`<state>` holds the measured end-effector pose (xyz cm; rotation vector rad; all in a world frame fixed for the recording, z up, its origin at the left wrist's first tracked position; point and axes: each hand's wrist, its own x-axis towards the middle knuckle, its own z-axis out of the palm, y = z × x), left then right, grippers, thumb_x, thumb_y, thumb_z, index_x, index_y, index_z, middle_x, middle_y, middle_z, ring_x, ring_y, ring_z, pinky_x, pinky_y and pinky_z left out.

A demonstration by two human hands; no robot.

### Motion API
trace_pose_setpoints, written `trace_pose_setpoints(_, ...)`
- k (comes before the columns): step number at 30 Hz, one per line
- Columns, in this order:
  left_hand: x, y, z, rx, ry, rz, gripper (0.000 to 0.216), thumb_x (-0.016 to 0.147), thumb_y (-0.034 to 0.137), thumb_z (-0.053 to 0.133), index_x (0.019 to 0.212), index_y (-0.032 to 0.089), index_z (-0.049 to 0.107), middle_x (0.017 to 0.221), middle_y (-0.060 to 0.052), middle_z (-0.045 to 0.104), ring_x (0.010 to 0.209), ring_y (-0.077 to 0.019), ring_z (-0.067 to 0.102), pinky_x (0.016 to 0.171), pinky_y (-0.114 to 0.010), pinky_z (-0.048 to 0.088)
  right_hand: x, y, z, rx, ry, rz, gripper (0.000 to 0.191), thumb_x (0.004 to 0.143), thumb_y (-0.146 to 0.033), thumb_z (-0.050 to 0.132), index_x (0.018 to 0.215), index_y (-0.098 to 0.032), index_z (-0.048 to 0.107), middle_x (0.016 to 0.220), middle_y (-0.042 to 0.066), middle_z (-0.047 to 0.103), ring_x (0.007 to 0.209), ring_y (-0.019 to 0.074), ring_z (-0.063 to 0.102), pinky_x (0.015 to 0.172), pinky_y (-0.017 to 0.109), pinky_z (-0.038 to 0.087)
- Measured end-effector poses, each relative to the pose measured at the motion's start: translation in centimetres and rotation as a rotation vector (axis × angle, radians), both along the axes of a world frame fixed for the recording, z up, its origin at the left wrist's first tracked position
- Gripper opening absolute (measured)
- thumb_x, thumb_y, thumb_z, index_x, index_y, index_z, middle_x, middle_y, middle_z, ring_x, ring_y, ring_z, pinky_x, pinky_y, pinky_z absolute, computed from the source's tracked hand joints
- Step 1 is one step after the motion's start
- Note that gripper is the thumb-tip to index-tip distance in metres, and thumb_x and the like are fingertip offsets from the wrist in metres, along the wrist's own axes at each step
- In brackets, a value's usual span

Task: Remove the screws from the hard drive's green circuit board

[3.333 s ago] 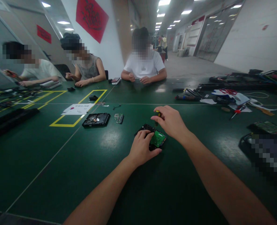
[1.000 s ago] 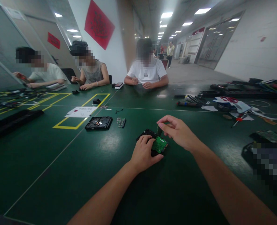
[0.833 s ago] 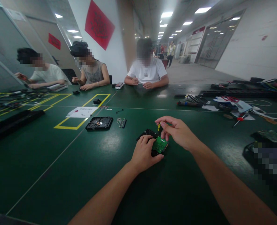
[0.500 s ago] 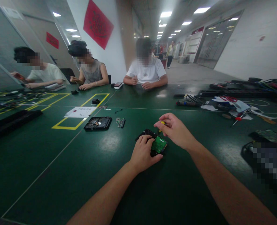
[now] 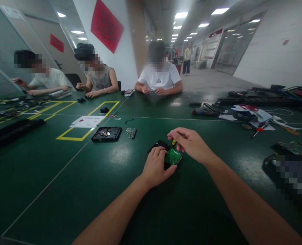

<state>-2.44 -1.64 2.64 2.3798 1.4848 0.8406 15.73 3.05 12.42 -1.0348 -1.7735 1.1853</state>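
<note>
A black hard drive (image 5: 160,145) with a green circuit board (image 5: 173,157) on top lies on the green table (image 5: 64,190). My left hand (image 5: 156,166) presses down on the drive, fingers curled over its near edge. My right hand (image 5: 190,143) is pinched around a small screwdriver with a yellow handle (image 5: 174,142), held upright over the board's far corner. The screwdriver's tip is hidden behind my fingers.
A second opened hard drive (image 5: 106,133) and a loose circuit board (image 5: 131,132) lie to the left beside a yellow taped rectangle (image 5: 86,120) with a paper sheet (image 5: 85,121). Tools and cables (image 5: 253,114) clutter the right. Three people (image 5: 159,76) sit across the table.
My right hand has kept turning the yellow-handled screwdriver over the board, shifting slightly up and down. My left hand has stayed on the drive. The view has tilted a little.
</note>
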Motion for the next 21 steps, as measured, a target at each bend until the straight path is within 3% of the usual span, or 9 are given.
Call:
trace_pose_setpoints(2,-0.1,0.0,-0.1,0.004,-0.005,-0.003,0.047,0.085,0.046,0.075,0.121,0.020,0.060,0.130,-0.012,0.060,0.126,-0.0314,0.054,0.111,-0.050,0.045,0.0,-0.1,0.1,0.001,0.011,-0.022,0.030,0.094,-0.050,0.065,0.099,-0.020,0.064,0.099,0.006,0.073,0.054,0.0085,0.055,0.044,0.023,0.040)
trace_pose_setpoints(7,-0.2,0.0,-0.2,-0.006,-0.002,0.000,0.048,0.083,0.045,0.077,0.120,0.022,0.059,0.133,-0.012,0.059,0.127,-0.0327,0.053,0.111,-0.053,0.044,0.2,-0.4,0.4,-0.037,-0.018,-0.057,0.033,0.091,-0.052,0.070,0.097,-0.022,0.057,0.057,-0.005,0.060,0.040,0.0090,0.047,0.039,0.021,0.033)
trace_pose_setpoints(9,-0.1,0.0,-0.1,-0.003,0.003,0.000,0.047,0.083,0.045,0.077,0.120,0.021,0.059,0.132,-0.012,0.059,0.127,-0.0322,0.053,0.112,-0.051,0.044,0.2,-0.4,0.5,-0.045,-0.028,-0.021,0.031,0.095,-0.052,0.064,0.100,-0.021,0.060,0.055,-0.005,0.058,0.037,0.0085,0.046,0.038,0.021,0.032)
trace_pose_setpoints(12,0.0,0.0,-0.1,0.001,0.003,0.006,0.046,0.083,0.044,0.077,0.119,0.020,0.059,0.129,-0.012,0.059,0.126,-0.0317,0.053,0.111,-0.050,0.045,0.1,-0.1,0.3,-0.046,0.012,0.013,0.030,0.100,-0.049,0.055,0.106,-0.020,0.062,0.082,0.004,0.071,0.048,0.0109,0.061,0.041,0.023,0.042)
trace_pose_setpoints(15,0.1,0.0,-0.2,-0.001,-0.011,0.010,0.046,0.082,0.042,0.077,0.119,0.021,0.059,0.128,-0.012,0.060,0.125,-0.0320,0.054,0.110,-0.052,0.046,0.0,0.3,-0.4,-0.022,0.051,-0.037,0.030,0.100,-0.048,0.054,0.111,-0.021,0.059,0.114,0.010,0.071,0.059,0.0132,0.069,0.045,0.026,0.049)
trace_pose_setpoints(21,0.2,0.1,-0.4,0.007,-0.019,0.025,0.047,0.081,0.043,0.078,0.119,0.021,0.059,0.129,-0.012,0.060,0.125,-0.0323,0.054,0.111,-0.052,0.046,-0.3,0.3,-1.2,0.062,0.021,-0.051,0.031,0.100,-0.053,0.054,0.107,-0.023,0.056,0.111,0.006,0.072,0.059,0.0106,0.064,0.050,0.026,0.049)
